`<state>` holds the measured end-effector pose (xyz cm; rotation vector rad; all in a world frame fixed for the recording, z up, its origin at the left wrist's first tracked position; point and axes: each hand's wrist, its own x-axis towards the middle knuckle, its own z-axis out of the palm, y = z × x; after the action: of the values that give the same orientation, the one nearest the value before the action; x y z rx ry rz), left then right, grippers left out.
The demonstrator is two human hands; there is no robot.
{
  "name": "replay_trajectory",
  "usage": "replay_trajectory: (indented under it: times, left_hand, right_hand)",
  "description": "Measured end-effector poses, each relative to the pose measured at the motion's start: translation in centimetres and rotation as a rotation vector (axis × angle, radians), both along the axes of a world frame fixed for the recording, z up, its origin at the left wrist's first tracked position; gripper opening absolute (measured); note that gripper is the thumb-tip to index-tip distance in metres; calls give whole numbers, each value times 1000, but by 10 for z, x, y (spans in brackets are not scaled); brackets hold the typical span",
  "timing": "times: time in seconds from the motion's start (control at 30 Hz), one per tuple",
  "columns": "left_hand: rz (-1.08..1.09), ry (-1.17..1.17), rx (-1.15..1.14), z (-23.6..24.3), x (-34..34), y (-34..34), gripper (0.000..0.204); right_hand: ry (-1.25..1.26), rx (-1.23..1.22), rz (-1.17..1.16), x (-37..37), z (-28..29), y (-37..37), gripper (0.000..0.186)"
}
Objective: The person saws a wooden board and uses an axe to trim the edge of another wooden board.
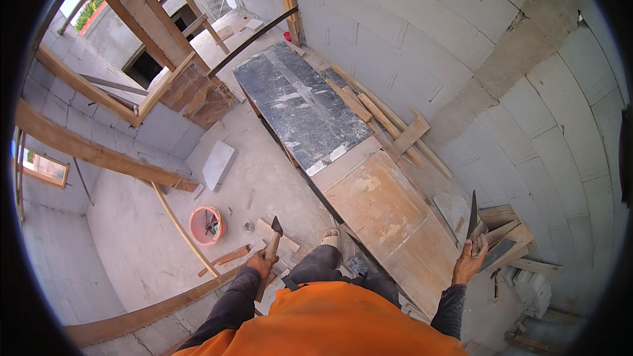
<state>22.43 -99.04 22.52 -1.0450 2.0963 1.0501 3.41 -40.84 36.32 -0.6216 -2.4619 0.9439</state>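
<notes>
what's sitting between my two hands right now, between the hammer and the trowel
In the head view, between the left hand with the hammer and the right hand with the trowel lie your sandalled foot and the brown board.

A dusty grey concrete floor (165, 244) carries an orange plastic bucket (206, 225), a pale rectangular block (219, 165) and short wooden offcuts (227, 257). Alongside it, a long raised platform of a dark, scuffed board (300, 109) and a worn brown plywood panel (389, 217) bears loose wooden slats (389, 128) near the wall.
</notes>
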Motion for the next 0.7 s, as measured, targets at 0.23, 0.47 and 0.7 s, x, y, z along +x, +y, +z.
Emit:
replay_trajectory:
  times: [0.23, 0.47, 0.7]
  left_hand:
    - [265, 156, 95, 48, -27, -59, 42]
    - [392, 404, 109, 29, -86, -108, 36]
    - [192, 440, -52, 55, -249, -184, 51]
  right_hand:
    - [-223, -66, 446, -115, -10, -192, 39]
    - [-224, 2, 693, -150, -40, -336, 43]
    - [-308, 40, 823, -213, -85, -457, 45]
